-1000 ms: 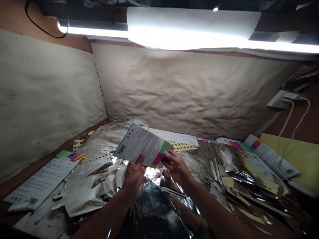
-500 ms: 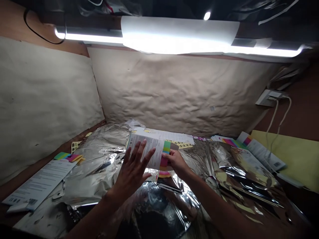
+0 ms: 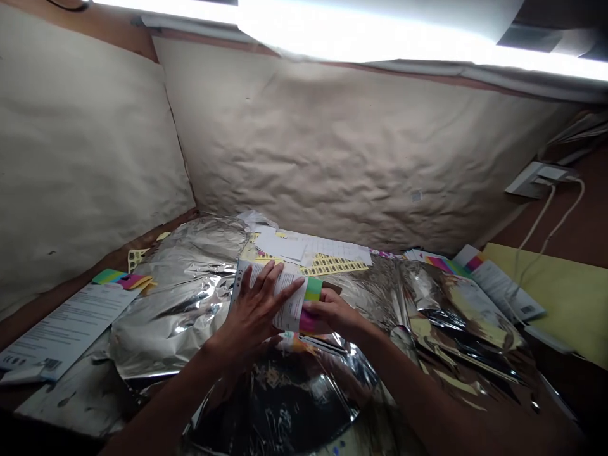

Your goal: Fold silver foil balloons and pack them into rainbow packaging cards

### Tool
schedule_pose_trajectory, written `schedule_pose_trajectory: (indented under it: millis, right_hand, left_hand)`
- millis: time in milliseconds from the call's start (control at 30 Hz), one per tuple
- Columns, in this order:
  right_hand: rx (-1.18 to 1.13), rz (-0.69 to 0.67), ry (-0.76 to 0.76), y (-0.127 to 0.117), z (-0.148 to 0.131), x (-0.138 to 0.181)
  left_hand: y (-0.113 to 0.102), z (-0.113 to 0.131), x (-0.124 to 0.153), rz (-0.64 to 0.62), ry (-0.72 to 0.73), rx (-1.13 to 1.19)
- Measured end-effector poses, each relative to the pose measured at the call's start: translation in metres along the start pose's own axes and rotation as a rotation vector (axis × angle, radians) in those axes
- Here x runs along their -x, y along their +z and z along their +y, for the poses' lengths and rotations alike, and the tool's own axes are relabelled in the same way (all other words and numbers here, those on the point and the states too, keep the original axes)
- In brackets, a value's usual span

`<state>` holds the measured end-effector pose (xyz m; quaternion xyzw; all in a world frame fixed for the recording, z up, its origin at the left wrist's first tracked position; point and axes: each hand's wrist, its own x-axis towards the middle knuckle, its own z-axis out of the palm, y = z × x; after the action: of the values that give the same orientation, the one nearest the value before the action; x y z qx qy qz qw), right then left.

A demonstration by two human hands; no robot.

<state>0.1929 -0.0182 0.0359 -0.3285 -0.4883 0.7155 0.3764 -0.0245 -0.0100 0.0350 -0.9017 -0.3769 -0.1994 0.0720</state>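
A flat white printed carton [image 3: 291, 311] with a rainbow-striped end is in the middle of the head view, over shiny silver film. My left hand [image 3: 256, 301] lies on its printed face with the fingers spread, covering much of the text. At the carton's striped right end, my right hand [image 3: 335, 310] pinches the edge between thumb and fingers. Beneath both hands is a dark, glossy film-covered surface [image 3: 285, 399]. Just behind the carton are yellow sticker sheets [image 3: 339, 264] with dark labels and some white papers [image 3: 280, 246].
More striped cartons [image 3: 71, 323] lie at the left, and another printed carton [image 3: 503, 285] is at the right by a yellow sheet [image 3: 560, 297]. White cables [image 3: 536, 228] hang from a wall socket [image 3: 536, 179]. A paper-covered wall [image 3: 332, 152] rises behind, below a bright tube light [image 3: 361, 31].
The view has tipped downward, so the light sits higher. The carton has tilted lower towards me with both hands on it, uncovering more of the sticker sheets and papers behind.
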Motion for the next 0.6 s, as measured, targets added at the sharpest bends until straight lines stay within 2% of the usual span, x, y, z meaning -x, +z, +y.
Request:
schedule_pose_trajectory:
  millis: [67, 133, 200, 267, 333, 400, 467, 600]
  right_hand:
    - [-0.058, -0.07, 0.035, 0.001, -0.006, 0.005]
    - [-0.002, -0.034, -0.025, -0.004, -0.011, 0.016]
    - [0.243, 0.144, -0.155, -0.016, -0.012, 0.031]
    - [0.652, 0.298, -0.257, -0.03, -0.003, 0.051]
    - [1.076, 0.254, -0.264, -0.042, 0.013, 0.071]
    - [1.364, 0.107, -0.221, -0.05, 0.033, 0.086]
    - [1.494, 0.045, -0.214, -0.055, 0.048, 0.095]
    - [1.55, 0.124, -0.315, -0.064, 0.057, 0.095]
  left_hand:
    - [0.001, -0.004, 0.0, 0.001, -0.013, -0.004]
    - [0.003, -0.011, 0.0, 0.017, -0.06, -0.035]
    - [0.004, -0.018, 0.0, 0.05, -0.15, -0.091]
    - [0.004, -0.025, 0.001, 0.069, -0.24, -0.138]
    - [0.004, -0.028, 0.002, 0.044, -0.274, -0.149]
    - [0.006, -0.03, 0.003, -0.014, -0.261, -0.125]
    - [0.008, -0.03, 0.004, -0.081, -0.232, -0.083]
    - [0.012, -0.035, 0.011, -0.215, -0.215, -0.039]
